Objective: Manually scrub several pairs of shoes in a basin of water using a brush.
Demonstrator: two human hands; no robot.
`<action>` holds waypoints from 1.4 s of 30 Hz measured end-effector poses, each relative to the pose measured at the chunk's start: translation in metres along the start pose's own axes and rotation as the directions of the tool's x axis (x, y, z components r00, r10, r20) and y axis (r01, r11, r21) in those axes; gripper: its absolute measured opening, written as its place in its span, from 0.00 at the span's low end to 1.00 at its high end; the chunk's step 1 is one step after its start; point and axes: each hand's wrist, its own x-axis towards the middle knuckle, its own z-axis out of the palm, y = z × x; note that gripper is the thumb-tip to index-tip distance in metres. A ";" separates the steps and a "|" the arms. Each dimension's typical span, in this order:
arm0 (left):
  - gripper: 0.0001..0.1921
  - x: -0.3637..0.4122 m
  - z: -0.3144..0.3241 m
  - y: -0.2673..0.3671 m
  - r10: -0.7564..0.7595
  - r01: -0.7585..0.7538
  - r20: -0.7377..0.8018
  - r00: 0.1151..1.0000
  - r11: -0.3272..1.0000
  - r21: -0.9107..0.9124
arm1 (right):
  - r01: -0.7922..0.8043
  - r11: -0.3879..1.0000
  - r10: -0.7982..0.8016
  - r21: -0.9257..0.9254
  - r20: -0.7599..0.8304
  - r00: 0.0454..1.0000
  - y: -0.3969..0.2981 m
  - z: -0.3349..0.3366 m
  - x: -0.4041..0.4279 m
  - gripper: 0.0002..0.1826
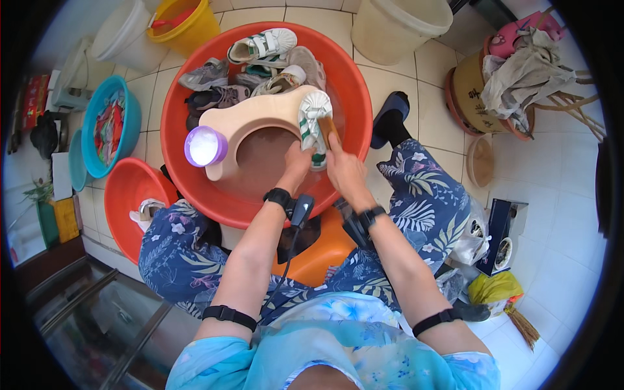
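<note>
A large red plastic tub (169,122) of murky water stands before me. Across it lies a cream plastic board with a curved cutout (261,108). My left hand (296,163) grips the edge of a white and green sneaker (312,109) on the board's right end. In my right hand (347,170) is a wooden-backed brush (326,130), held against the sneaker's side. A purple cup of white powder or paste (204,146) rests on the board's left end. Several shoes, among them a white sneaker with straps (265,45) and a grey sneaker (207,75), are heaped at the tub's far side.
On the left are a blue basin of cloths (87,131) and a smaller red basin (114,204) with a white item. Buckets, one yellow (209,34) and one whitish (380,44), stand beyond the tub. A planter (468,97) and bagged items (473,243) are at right.
</note>
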 end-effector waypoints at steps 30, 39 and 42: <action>0.47 0.047 -0.060 0.081 0.544 -0.523 0.330 0.772 0.247 0.816 | -0.226 0.909 0.270 0.352 -0.080 0.960 0.031 -0.023 0.022 0.26; 0.54 0.004 -0.017 0.071 0.207 -0.156 -0.007 0.978 0.757 0.634 | -0.164 0.960 0.170 0.227 -0.009 0.985 0.000 -0.009 0.016 0.27; 0.54 0.013 -0.021 0.050 0.563 -0.517 0.161 0.811 0.561 0.647 | -0.134 0.985 0.132 0.110 0.029 0.991 -0.001 -0.002 0.008 0.28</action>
